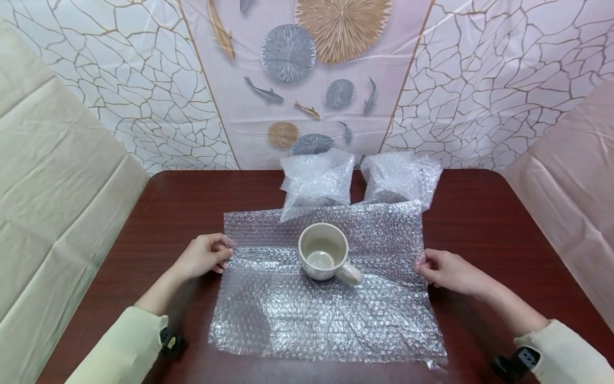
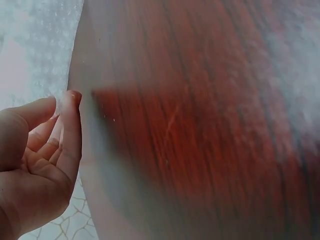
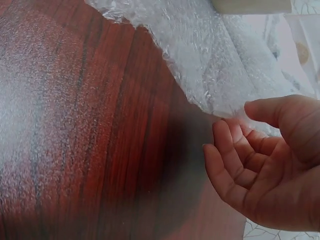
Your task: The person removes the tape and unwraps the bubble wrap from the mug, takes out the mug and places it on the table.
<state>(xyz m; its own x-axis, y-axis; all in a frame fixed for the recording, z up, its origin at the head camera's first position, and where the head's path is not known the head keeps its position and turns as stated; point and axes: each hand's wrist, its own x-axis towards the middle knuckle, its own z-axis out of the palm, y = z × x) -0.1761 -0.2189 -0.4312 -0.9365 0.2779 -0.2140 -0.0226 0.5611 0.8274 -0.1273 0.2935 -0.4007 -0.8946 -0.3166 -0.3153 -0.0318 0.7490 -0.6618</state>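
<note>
A cream mug [image 1: 323, 253] stands upright on a spread sheet of clear bubble wrap [image 1: 336, 320], its handle toward the lower right. At the sheet's left edge, my left hand [image 1: 203, 257] pinches the wrap between thumb and fingers. The right hand [image 1: 453, 273] pinches the opposite edge, at about the same height. In the left wrist view the left hand [image 2: 42, 155] has its fingertips at the edge of the film. The right wrist view has the right hand [image 3: 270, 165] at the border of the wrap [image 3: 200, 65], thumb above and fingers bent. Neither hand touches the mug.
Two bubble-wrapped bundles, one on the left [image 1: 317, 178] and one on the right [image 1: 400, 178], lie behind the sheet near the back edge of the dark red wooden table [image 1: 192, 192]. Patterned cloth [image 1: 163, 80] hangs behind, with pale cloth at both sides.
</note>
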